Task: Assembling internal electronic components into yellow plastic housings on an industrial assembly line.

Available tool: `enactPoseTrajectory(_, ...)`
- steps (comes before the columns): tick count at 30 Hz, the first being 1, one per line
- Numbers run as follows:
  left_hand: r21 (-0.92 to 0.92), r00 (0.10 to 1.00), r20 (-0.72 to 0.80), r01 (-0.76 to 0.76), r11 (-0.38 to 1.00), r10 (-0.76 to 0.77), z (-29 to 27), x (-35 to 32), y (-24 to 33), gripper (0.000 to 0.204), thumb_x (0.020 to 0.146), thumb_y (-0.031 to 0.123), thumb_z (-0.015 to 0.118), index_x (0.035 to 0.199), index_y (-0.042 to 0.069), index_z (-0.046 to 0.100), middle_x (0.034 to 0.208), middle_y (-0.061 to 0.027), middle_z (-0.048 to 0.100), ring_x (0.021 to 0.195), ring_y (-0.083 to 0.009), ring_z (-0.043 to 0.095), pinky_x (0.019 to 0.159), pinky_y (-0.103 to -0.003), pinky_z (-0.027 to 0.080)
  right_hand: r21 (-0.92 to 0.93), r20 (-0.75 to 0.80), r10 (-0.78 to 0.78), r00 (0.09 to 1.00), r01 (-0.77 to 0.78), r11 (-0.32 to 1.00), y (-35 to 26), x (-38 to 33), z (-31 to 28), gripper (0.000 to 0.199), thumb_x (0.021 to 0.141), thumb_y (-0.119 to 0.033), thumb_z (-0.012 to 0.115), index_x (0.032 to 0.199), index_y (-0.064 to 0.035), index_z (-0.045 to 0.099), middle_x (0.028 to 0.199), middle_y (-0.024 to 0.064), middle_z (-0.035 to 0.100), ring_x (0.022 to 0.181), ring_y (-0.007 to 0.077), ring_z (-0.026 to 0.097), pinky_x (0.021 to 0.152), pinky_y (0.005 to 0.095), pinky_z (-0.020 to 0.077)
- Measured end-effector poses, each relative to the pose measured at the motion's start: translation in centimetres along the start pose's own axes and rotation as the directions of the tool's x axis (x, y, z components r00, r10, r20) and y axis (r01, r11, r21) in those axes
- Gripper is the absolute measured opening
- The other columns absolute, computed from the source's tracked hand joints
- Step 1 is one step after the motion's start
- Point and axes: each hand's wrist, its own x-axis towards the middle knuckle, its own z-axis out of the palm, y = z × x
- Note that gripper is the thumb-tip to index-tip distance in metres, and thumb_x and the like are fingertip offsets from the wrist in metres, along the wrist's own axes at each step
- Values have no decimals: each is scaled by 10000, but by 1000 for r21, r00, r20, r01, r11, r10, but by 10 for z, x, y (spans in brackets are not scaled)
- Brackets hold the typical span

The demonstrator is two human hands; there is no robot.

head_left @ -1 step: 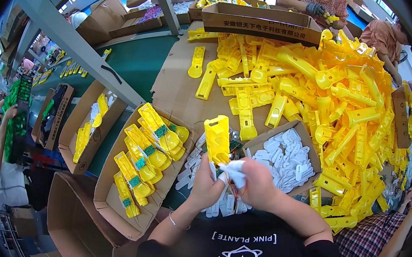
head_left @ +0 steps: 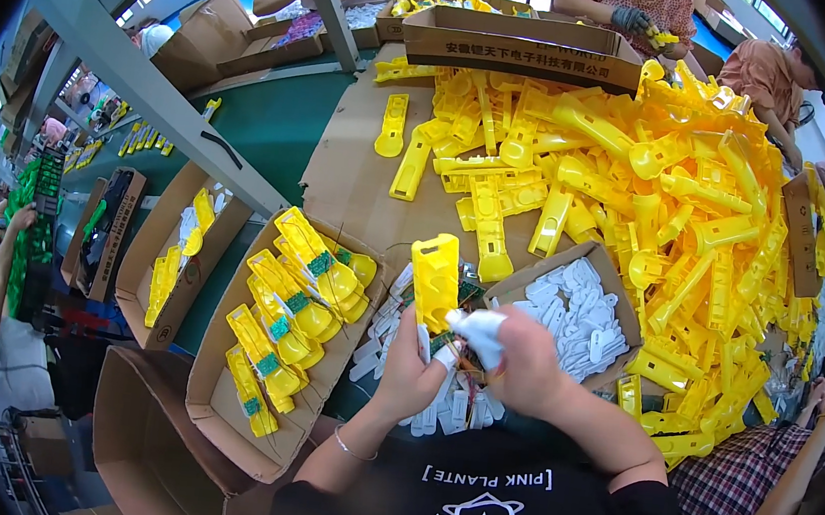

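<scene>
My left hand (head_left: 411, 366) is closed around the lower end of a yellow plastic casing (head_left: 435, 278), which stands up with its hollow side showing. Just right of the casing's lower end is my right hand (head_left: 522, 360), its thumb and fingers pinched together. White covers wrap some of its fingertips, and whatever it grips is too small or hidden to name. Thin wires and part of a green circuit board (head_left: 442, 341) show between the hands. Below them lie loose white plastic pieces (head_left: 457, 408), partly covered by my hands.
At left, a cardboard box (head_left: 209, 377) holds several yellow casings with green boards. A shallow carton of white pieces (head_left: 572, 320) sits to the right, beside a large heap of yellow casings (head_left: 679, 205). A long carton (head_left: 524, 53) stands at the back. Co-workers sit around.
My right hand's fingertips have shifted slightly up and right, away from the casing's lower end. The casing has moved very slightly in my left hand's hold.
</scene>
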Motion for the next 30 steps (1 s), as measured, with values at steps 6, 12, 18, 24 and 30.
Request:
enactPoseTrajectory(6,235,990,117,-100,967,74,0,-7,12,640,740,19,579,1304,-6,277,1070,-166,516,984,-262,537,869,-313,402,-450,98,-157,983,184,874,21,25,-18,291,681,-45,586,947,0,478,842,143,487,695,308,495,590,365,420)
enactPoseTrajectory(12,-274,942,288,252,928,-171,-13,-14,1,743,725,-20,577,1365,19,203,1140,-126,477,1096,-228,471,943,-306,359,-519,234,-39,972,159,840,26,30,-33,382,731,-53,563,1090,24,458,990,176,480,861,315,503,724,358,433)
enactPoseTrajectory(18,-561,863,462,463,686,-204,-10,-17,27,793,716,-1,630,1374,48,191,1074,-97,516,880,-175,581,771,-339,493,-98,54,-121,991,125,987,65,15,-6,383,666,-4,635,1033,-9,525,765,126,580,694,324,579,661,331,481)
enactPoseTrajectory(24,-619,869,400,490,614,-290,-17,-28,13,753,706,2,647,1349,40,256,1039,-96,540,891,-171,575,793,-303,474,647,368,294,882,-470,601,37,9,-6,379,774,19,585,1125,9,444,997,89,607,924,160,595,806,289,475)
enactPoseTrajectory(30,-594,899,384,416,688,-212,-22,-34,4,656,698,-10,639,1287,30,353,1045,-72,544,903,-143,563,784,-279,462,704,322,304,897,-441,556,33,6,14,404,781,-48,639,1131,-14,441,1026,81,589,979,147,562,846,297,449)
